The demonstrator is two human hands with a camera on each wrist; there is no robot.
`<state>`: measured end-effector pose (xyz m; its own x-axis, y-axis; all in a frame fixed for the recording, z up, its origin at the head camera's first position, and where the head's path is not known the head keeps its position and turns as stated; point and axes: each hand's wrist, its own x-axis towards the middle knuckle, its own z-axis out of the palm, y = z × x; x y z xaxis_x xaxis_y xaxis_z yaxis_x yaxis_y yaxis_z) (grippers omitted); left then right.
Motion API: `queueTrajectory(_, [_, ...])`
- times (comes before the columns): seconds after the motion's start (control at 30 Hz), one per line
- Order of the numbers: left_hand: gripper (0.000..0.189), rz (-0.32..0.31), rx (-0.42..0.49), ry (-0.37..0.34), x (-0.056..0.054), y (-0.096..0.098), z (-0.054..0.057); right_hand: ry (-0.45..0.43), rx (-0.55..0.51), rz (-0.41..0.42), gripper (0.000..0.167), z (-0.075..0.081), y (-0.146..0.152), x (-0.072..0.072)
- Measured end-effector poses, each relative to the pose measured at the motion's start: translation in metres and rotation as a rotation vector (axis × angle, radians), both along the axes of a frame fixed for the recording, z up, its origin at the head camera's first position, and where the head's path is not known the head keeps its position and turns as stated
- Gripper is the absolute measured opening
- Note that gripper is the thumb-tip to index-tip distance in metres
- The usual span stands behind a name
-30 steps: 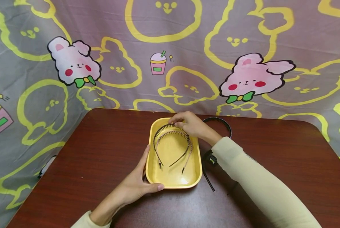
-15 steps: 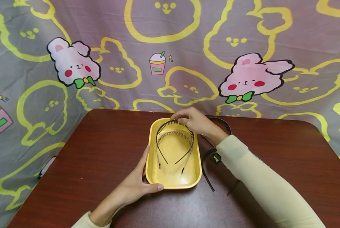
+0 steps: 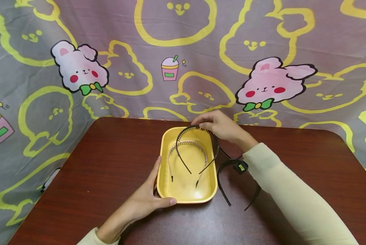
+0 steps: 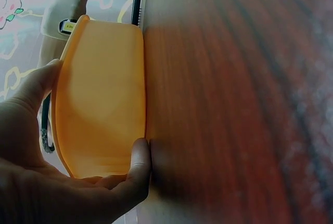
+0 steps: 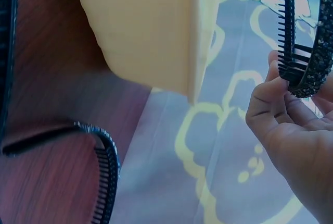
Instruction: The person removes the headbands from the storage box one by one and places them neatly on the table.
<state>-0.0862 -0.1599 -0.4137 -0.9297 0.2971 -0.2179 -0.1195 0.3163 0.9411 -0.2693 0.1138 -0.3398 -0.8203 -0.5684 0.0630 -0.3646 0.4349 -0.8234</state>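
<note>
My right hand [image 3: 225, 127] pinches a black toothed headband [image 3: 186, 131] at the top of its arch, and the headband hangs over the yellow tray [image 3: 186, 194] with its two ends pointing down. Sparkly stones coat its outer side in the right wrist view, where the fingertips grip the curve of the headband [image 5: 318, 73]. A pinkish toothed headband [image 3: 188, 142] lies inside the tray. My left hand [image 3: 143, 200] holds the tray by its near left corner. In the left wrist view, the thumb is at the tray's [image 4: 104, 88] rim and a fingertip at its base.
To the tray's right lies a black headband [image 3: 220, 180] on the brown table [image 3: 124, 146]. Another black headband [image 5: 110, 156] shows in the right wrist view, mostly hidden by the right arm in the head view. A patterned cloth [image 3: 201, 51] hangs behind the table.
My right hand has moved up and to the right, lifting the black headband away from the pinkish one. The left hand and the tray have stayed put.
</note>
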Motion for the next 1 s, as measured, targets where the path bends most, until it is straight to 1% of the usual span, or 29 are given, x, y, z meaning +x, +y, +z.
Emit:
queueTrajectory(0.17, [0.137, -0.012, 0.016, 0.004, 0.000, -0.001, 0.000, -0.022, -0.003, -0.004, 0.028, 0.002, 0.013, -0.003])
queueTrajectory(0.37, [0.137, -0.005, 0.002, 0.004, 0.000, -0.001, -0.001, -0.029, -0.006, 0.000, 0.026, 0.002, 0.029, -0.008])
queueTrajectory(0.53, [0.136, -0.010, 0.015, 0.002, -0.001, -0.001, -0.001, -0.035, -0.014, -0.028, 0.025, 0.003, 0.040, -0.009])
queueTrajectory(0.77, [0.136, -0.032, 0.050, 0.006, -0.001, -0.002, -0.003, -0.014, -0.012, -0.060, 0.025, 0.006, 0.058, -0.009])
queueTrajectory(0.87, [0.135, -0.039, 0.065, 0.010, -0.001, -0.001, -0.003, -0.038, -0.027, -0.073, 0.025, 0.004, 0.066, -0.009])
queueTrajectory(1.0, [0.136, -0.029, 0.045, 0.017, -0.001, -0.001, -0.003, -0.066, -0.024, -0.100, 0.025, 0.004, 0.078, -0.010])
